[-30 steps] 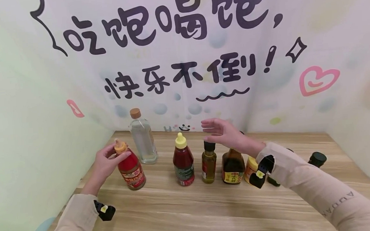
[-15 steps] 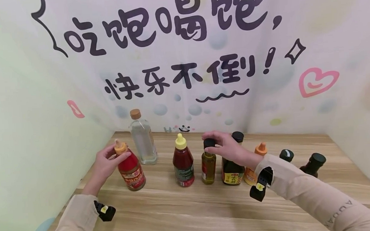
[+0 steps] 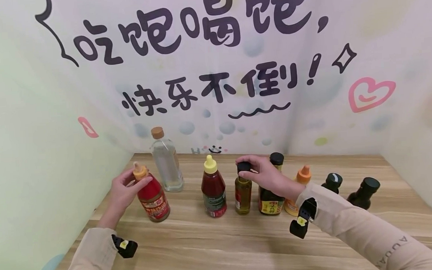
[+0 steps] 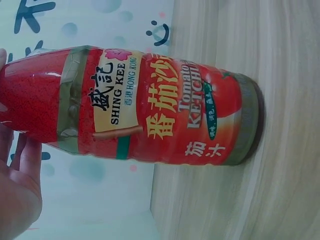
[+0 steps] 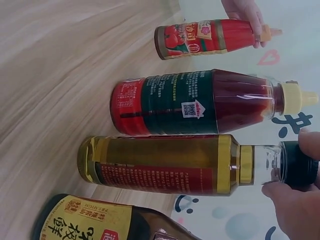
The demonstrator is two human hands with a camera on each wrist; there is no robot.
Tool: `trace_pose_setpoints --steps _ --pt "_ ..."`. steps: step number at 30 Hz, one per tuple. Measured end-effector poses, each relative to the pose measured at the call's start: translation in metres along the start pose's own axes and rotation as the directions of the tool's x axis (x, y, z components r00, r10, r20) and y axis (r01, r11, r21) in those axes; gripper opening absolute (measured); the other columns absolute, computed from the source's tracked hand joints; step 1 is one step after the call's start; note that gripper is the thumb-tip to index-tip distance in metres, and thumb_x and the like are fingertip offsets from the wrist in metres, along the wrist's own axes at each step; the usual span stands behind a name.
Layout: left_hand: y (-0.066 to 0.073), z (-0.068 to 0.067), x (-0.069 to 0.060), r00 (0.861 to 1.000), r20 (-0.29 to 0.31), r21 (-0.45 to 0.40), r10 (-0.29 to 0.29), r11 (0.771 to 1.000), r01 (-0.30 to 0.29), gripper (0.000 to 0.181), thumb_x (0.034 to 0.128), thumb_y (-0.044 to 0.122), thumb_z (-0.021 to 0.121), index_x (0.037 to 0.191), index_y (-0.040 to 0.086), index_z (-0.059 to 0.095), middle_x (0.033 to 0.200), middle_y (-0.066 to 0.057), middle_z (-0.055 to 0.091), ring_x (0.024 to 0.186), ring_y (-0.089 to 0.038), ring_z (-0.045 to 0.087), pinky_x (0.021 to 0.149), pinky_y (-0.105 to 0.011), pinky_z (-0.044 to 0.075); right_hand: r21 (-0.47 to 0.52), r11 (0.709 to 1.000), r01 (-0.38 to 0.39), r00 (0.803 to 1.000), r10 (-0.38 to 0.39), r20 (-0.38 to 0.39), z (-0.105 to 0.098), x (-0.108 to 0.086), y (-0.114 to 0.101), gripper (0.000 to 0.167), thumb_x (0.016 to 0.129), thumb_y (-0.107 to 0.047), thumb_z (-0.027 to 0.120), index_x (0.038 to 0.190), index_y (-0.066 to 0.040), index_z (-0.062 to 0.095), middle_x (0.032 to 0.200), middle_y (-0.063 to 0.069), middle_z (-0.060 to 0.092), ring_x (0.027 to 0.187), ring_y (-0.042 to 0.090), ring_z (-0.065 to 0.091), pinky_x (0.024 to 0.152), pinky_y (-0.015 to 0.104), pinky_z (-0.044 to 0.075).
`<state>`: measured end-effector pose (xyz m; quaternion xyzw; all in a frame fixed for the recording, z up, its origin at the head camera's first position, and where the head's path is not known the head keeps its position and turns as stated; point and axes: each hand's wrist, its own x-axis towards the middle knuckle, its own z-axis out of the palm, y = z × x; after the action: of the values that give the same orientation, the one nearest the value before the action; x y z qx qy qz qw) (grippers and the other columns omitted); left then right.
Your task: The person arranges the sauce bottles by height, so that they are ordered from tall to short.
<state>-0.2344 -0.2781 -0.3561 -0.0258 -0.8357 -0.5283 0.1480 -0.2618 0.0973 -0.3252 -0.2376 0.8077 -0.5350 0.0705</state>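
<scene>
My left hand (image 3: 124,190) grips the upper part of a red ketchup bottle (image 3: 155,205), just below its orange nozzle cap. That bottle stands on the wooden table; its printed label (image 4: 165,105) fills much of the left wrist view. My right hand (image 3: 268,175) holds a slim bottle of golden oil (image 3: 243,197) at its black cap (image 5: 298,162), thumb and fingers on either side. The oil bottle is upright with its base on the table. Between the two hands stands a dark red sauce bottle (image 3: 213,191) with a yellow nozzle, touched by neither hand.
A tall clear bottle (image 3: 167,165) stands behind the ketchup. Right of the oil are a soy sauce bottle (image 3: 271,208), an orange-nozzled bottle (image 3: 304,174) and two dark bottles (image 3: 333,180), partly behind my right arm. A printed cloth (image 3: 196,62) hangs behind the table (image 3: 208,255).
My right hand has come down from above the oil bottle and taken hold at its cap. The left hand stays on the ketchup bottle, and the bottles stand where they were.
</scene>
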Motion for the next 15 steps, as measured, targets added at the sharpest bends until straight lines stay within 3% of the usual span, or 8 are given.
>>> trace_pose_setpoints --steps 3,8,9,10,12,15 --pt "-0.013 0.000 0.003 1.000 -0.002 -0.014 0.010 1.000 -0.010 0.050 0.0805 0.029 0.065 0.119 0.001 0.052 0.105 0.000 0.057 0.098 -0.011 0.051 0.088 -0.037 0.043 -0.002 1.000 -0.008 1.000 0.008 -0.003 0.001 -0.001 -0.001 0.034 0.085 -0.006 0.057 0.119 -0.006 0.051 0.119 0.013 0.051 0.112 0.024 0.049 0.088 0.038 0.043" --pt "-0.066 -0.002 0.024 0.998 -0.033 -0.113 0.051 0.992 -0.054 0.043 0.0784 0.024 0.068 0.118 0.011 0.057 0.110 -0.007 0.059 0.099 -0.016 0.054 0.081 -0.029 0.047 0.004 1.000 -0.031 1.000 0.031 -0.002 0.001 -0.001 -0.003 0.035 0.085 -0.006 0.057 0.120 -0.007 0.051 0.122 0.014 0.050 0.113 0.025 0.047 0.088 0.039 0.043" --pt "-0.068 -0.002 0.025 0.998 -0.029 -0.110 0.051 0.992 -0.054 0.043 0.0787 0.023 0.067 0.118 0.011 0.057 0.111 -0.007 0.059 0.099 -0.017 0.054 0.081 -0.029 0.047 0.006 0.999 -0.035 0.999 0.035 0.001 0.001 0.000 -0.003 0.035 0.085 -0.006 0.058 0.120 -0.008 0.051 0.122 0.014 0.050 0.114 0.025 0.047 0.088 0.039 0.043" --pt "-0.067 -0.002 0.024 0.998 -0.031 -0.103 0.051 0.993 -0.054 0.043 0.0790 0.024 0.067 0.119 0.012 0.057 0.111 -0.007 0.059 0.099 -0.017 0.054 0.081 -0.029 0.047 0.005 0.999 -0.036 0.999 0.036 0.001 0.001 0.000 -0.003 0.035 0.085 -0.007 0.058 0.120 -0.008 0.051 0.122 0.014 0.050 0.114 0.025 0.047 0.088 0.039 0.043" --pt "-0.049 0.000 0.018 0.999 -0.039 -0.041 0.036 0.998 -0.038 0.046 0.0796 0.030 0.066 0.120 0.010 0.056 0.111 -0.007 0.059 0.097 -0.015 0.054 0.083 -0.030 0.047 0.004 0.999 -0.037 0.999 0.037 0.002 0.000 0.000 -0.003 0.036 0.085 -0.007 0.058 0.120 -0.008 0.051 0.122 0.013 0.050 0.114 0.025 0.047 0.088 0.038 0.043" --pt "-0.012 0.002 0.006 1.000 -0.026 0.012 0.011 1.000 -0.011 0.050 0.0806 0.033 0.064 0.120 0.003 0.054 0.107 -0.002 0.059 0.095 -0.011 0.053 0.084 -0.029 0.046 0.004 0.999 -0.032 0.999 0.032 0.005 -0.001 0.000 -0.002 0.036 0.085 -0.007 0.058 0.120 -0.008 0.051 0.122 0.013 0.050 0.114 0.025 0.047 0.088 0.038 0.043"
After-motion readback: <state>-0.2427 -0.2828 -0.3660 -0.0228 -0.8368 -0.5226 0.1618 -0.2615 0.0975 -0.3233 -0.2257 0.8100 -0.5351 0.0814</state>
